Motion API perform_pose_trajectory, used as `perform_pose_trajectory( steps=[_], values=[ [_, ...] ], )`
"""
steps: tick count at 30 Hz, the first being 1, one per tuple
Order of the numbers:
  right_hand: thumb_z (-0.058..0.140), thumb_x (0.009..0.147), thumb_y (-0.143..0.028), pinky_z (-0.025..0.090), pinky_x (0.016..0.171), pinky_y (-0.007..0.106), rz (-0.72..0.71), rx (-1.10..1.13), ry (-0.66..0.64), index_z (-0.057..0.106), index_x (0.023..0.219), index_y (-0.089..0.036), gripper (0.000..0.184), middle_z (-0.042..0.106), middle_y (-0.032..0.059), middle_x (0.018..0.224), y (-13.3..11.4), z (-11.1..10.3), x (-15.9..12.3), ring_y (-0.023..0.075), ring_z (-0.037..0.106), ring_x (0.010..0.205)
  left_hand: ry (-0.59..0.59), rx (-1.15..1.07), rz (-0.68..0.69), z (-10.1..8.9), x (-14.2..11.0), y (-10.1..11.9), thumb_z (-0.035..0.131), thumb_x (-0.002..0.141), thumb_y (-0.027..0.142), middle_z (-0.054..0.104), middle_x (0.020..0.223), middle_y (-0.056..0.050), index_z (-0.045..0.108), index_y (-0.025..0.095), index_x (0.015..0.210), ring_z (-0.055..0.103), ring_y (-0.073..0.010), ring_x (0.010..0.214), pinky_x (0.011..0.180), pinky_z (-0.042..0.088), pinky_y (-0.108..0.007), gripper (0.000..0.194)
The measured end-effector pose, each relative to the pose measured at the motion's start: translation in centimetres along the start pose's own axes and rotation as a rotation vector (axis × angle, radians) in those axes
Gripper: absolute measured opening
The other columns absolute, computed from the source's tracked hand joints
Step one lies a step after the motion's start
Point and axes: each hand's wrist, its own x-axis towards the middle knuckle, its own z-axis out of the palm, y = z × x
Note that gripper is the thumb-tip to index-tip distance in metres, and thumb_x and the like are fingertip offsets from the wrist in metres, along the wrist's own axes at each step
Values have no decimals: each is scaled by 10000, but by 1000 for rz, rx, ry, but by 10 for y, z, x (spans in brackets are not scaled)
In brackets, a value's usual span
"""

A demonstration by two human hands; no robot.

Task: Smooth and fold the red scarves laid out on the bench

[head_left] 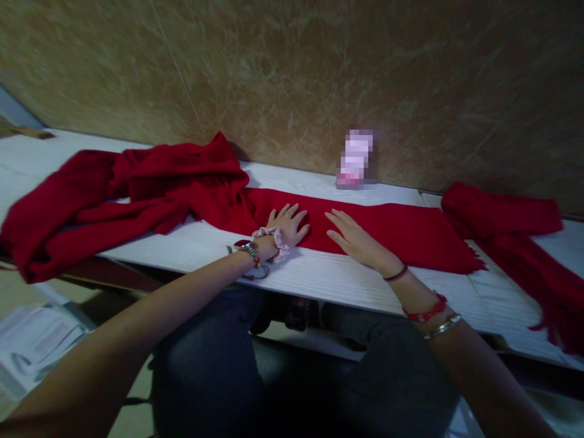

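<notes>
A red scarf [401, 234] lies along the white table, its middle stretch flat and its fringed end pointing right. Toward the left the cloth turns into a loose, crumpled heap. My left hand [288, 227] rests on the flat part with fingers spread, a scrunchie and bracelets around its wrist. Farther right, my right hand [353, 238] is over the scarf too, palm down and fingers stretched out. Neither hand grips the fabric.
Another folded red cloth [502, 213] with fringe lies at the right end of the white table [182, 243]. A blurred-out phone-like object [356, 158] leans on the marbled wall [292, 79]. Papers [39, 340] sit low at left.
</notes>
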Motion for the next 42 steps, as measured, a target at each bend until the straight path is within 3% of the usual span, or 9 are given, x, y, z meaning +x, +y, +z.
perform_pose_trajectory(
  steps=[10, 19, 26, 35, 42],
  values=[
    [285, 888, -473, 201, 1080, 429, -8, 66, 18, 333, 1362, -167, 566, 312, 104, 1425, 3, -2, 4, 210, 201, 1330, -6, 7, 4, 4, 5, -2, 345, 893, 383, 314, 1417, -65, 404, 212, 1317, 246, -250, 1311, 1040, 229, -472, 460],
    [260, 895, -463, 182, 1087, 380, 2, 66, 21, 312, 1365, -98, 597, 292, 134, 1430, -1, -4, 7, 183, 192, 1332, 2, -10, 2, 2, 4, -2, 340, 889, 372, 335, 1406, -62, 410, 208, 1311, 263, -250, 1303, 1037, 235, -473, 458],
    [258, 887, -492, 190, 1080, 422, 1, 68, 24, 293, 1377, -167, 589, 292, 107, 1434, 5, -3, 8, 185, 202, 1329, -4, -11, 10, 2, 5, -1, 337, 890, 374, 338, 1404, -64, 407, 207, 1313, 263, -253, 1302, 1034, 237, -473, 460],
    [259, 883, -500, 187, 1082, 415, 1, 70, 23, 301, 1374, -150, 604, 295, 114, 1432, 2, -6, 8, 193, 207, 1328, 20, 3, 6, 2, 3, -2, 349, 883, 363, 350, 1397, -63, 423, 208, 1304, 292, -249, 1287, 1027, 256, -451, 455],
    [258, 893, -466, 205, 1068, 442, 62, -90, -43, 273, 1385, -129, 597, 252, 129, 1450, 3, -4, 5, 221, 172, 1338, -14, 21, 20, 2, 5, -2, 310, 897, 386, 302, 1423, -59, 376, 227, 1339, 244, -265, 1309, 1034, 235, -465, 474]
  ],
)
